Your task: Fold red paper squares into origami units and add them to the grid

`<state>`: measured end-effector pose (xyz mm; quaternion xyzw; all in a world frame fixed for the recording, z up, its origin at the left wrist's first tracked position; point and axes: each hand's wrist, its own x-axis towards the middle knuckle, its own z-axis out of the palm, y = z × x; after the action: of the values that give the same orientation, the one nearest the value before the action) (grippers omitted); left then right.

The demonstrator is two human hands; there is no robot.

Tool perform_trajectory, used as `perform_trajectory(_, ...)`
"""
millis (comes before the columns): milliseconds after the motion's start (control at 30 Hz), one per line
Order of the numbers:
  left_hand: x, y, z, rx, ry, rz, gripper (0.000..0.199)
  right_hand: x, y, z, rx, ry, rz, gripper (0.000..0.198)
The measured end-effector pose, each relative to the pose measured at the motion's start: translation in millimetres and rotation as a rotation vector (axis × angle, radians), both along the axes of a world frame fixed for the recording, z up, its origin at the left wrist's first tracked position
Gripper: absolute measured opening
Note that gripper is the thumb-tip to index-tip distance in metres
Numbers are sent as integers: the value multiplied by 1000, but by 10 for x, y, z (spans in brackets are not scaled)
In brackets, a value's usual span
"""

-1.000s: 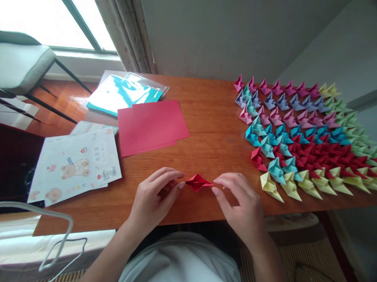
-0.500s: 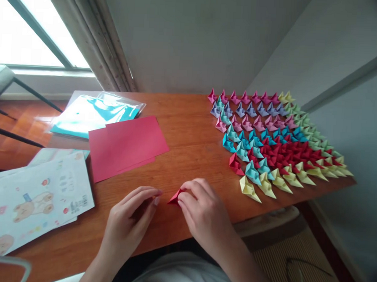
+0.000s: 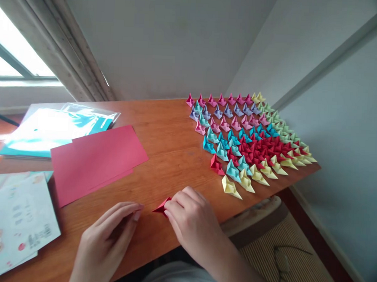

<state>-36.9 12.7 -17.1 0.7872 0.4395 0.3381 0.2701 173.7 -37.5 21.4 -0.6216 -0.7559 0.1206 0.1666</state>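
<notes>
A small red folded paper boat (image 3: 161,207) sits in the grip of my right hand (image 3: 192,215), whose thumb and fingers close around its right end. Its pointed left end sticks out just above the wooden table. To the left, my left hand (image 3: 107,235) is closed, thumb and fingertips together with nothing visible in them. A short gap separates those fingertips from the boat. Past my right hand stand rows of folded paper boats, among them a yellow boat (image 3: 232,187), a red boat (image 3: 217,164) and a light-blue boat (image 3: 233,170).
Red paper sheets (image 3: 99,161) lie overlapped on the table (image 3: 165,152). Behind them is a shiny clear plastic packet (image 3: 59,128) with blue contents. Printed bear packs (image 3: 23,220) lie at the left front. A chair seat (image 3: 258,250) with a dark cord is below the table's right edge.
My view has turned to the right, so the things appear further left. My right hand still grips the red boat, and my left hand stays apart from it in a similar pose.
</notes>
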Motion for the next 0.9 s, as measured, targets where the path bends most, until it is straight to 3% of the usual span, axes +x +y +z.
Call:
perform_trajectory(400,-7,13,3,12,23,10,15,198,-119,89,-30,139,-46,17)
perform_trajectory(700,39,-5,47,-18,16,-12,10,197,-112,-88,7,114,-92,16)
perform_trajectory(900,43,-9,65,-6,20,-25,10,126,-94,-97,-62,85,-76,14)
